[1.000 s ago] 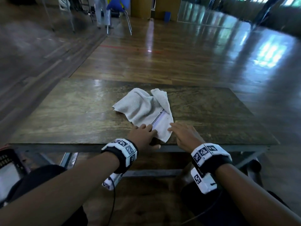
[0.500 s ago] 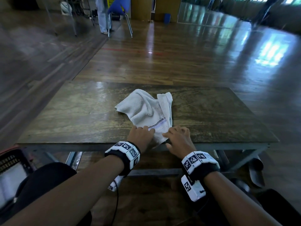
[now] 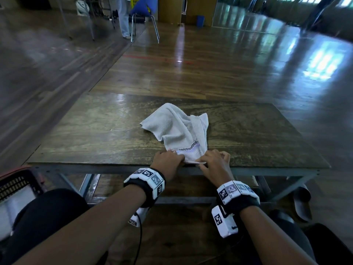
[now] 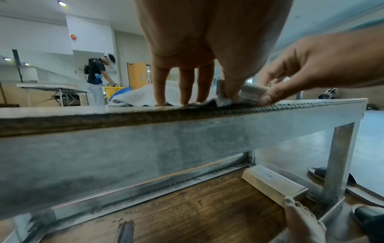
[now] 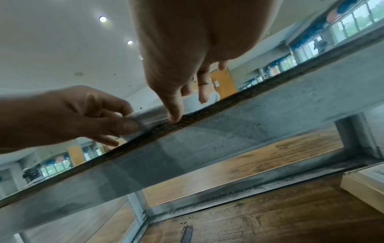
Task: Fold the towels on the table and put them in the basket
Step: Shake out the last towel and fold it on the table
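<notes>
A crumpled white towel [image 3: 175,127] with a checkered band lies mid-table on the wooden table [image 3: 95,134], its near hem at the front edge. My left hand [image 3: 177,157] pinches that hem between thumb and forefinger while the other fingers [image 4: 160,92] press down on the cloth. My right hand [image 3: 208,159] is close beside it and pinches the same hem, its thumb [image 5: 174,115] down at the table's edge. A dark basket [image 3: 17,184] with white cloth inside stands on the floor at my lower left.
A flat pale box [image 4: 272,184] lies under the table, with a slipper [image 3: 301,203] near the right leg. A blue chair [image 3: 145,10] and a standing person [image 4: 99,78] are far behind. Shiny wooden floor surrounds the table.
Both hands went from lying on the towel's near corner to pinching its hem at the front edge. The right hand moved in beside the left, and the cloth shifted slightly.
</notes>
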The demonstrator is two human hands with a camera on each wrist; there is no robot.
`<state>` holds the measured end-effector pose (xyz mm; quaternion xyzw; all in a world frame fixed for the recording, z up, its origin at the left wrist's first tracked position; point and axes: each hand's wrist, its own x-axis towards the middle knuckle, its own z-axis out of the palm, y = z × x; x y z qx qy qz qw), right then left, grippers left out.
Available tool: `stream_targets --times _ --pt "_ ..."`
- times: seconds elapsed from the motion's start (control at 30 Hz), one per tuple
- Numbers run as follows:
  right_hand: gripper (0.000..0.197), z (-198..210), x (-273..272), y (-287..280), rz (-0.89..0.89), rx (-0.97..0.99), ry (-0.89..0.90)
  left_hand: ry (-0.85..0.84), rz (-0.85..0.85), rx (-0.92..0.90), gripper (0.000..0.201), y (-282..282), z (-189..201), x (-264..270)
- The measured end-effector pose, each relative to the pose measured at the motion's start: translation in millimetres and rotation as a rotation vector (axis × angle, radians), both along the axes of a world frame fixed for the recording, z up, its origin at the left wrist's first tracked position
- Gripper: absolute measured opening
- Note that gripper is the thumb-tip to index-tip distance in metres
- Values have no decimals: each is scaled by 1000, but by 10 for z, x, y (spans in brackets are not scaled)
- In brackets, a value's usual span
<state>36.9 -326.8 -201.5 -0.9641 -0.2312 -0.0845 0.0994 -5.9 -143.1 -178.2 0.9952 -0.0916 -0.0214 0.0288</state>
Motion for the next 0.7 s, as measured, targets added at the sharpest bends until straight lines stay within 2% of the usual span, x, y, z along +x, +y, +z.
stream_targets --times 0.1,0.27,0.37,0.5,0.63,0.7 --pt "14 -9 -31 -40 -20 -14 -17 6 -20 14 18 190 86 -7" --pt "16 -14 -22 -143 -75 -118 -75 -76 -19 91 23 557 259 -3" --pt "13 -20 -36 -164 -70 -118 -132 -114 -2 90 21 740 351 -16" --pt "10 -4 -39 -194 -61 -115 -206 -133 61 214 30 974 442 17" --pt "12 40 -14 -275 -60 -37 -168 -105 113 255 26 1329 540 -10" --pt "15 83 -25 -263 -29 -56 -136 -105 125 246 27 1446 568 -55"
